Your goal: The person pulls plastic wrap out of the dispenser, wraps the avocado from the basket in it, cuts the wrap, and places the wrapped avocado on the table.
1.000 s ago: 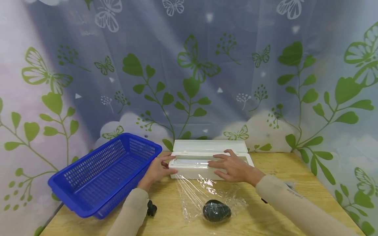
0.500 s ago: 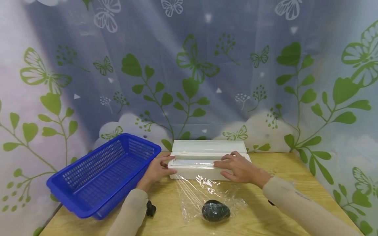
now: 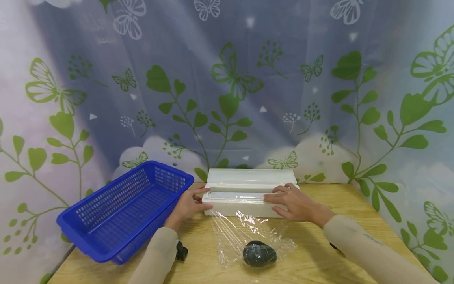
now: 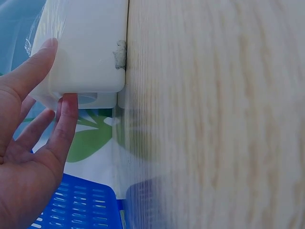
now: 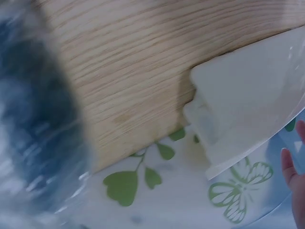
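A white cling film box (image 3: 241, 209) stands at the back of the table with its lid (image 3: 251, 176) raised. Clear film (image 3: 230, 236) runs from it over the front and onto the table, around a dark, avocado-shaped thing (image 3: 259, 254). My left hand (image 3: 186, 205) holds the box's left end, thumb on the front face and fingers at the end, as the left wrist view shows. My right hand (image 3: 296, 203) rests on the box's right part, fingers extended over the opening and the film. In the right wrist view only part of the hand (image 5: 298, 183) shows.
A blue plastic basket (image 3: 124, 213) stands at the left, beside my left forearm. A small black object (image 3: 181, 251) is by my left wrist. A blurred dark thing under clear plastic (image 5: 38, 119) fills the left of the right wrist view. A patterned curtain (image 3: 227, 98) hangs behind.
My right hand has slid to the right along the box's opening, its forearm moving with it. The left hand, the box and the dark thing stay about where they were.
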A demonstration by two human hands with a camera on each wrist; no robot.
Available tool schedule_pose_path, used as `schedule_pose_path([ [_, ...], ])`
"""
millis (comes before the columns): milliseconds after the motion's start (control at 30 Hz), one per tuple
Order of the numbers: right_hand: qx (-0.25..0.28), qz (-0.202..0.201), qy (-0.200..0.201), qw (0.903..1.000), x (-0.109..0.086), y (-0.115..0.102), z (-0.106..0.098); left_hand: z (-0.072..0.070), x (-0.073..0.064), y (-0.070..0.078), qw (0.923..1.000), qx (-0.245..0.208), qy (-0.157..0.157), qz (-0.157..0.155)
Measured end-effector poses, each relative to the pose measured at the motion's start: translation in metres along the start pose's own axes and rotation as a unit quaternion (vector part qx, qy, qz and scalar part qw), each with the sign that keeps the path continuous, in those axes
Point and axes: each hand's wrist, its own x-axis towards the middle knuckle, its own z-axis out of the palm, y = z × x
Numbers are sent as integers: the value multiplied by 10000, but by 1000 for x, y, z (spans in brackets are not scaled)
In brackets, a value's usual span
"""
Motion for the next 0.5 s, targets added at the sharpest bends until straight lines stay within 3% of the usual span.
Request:
schedule_pose_path([
  [500,-129,68,-20,9999,-27,15,-8,0,1,-1,10000,-13,-26,-53],
])
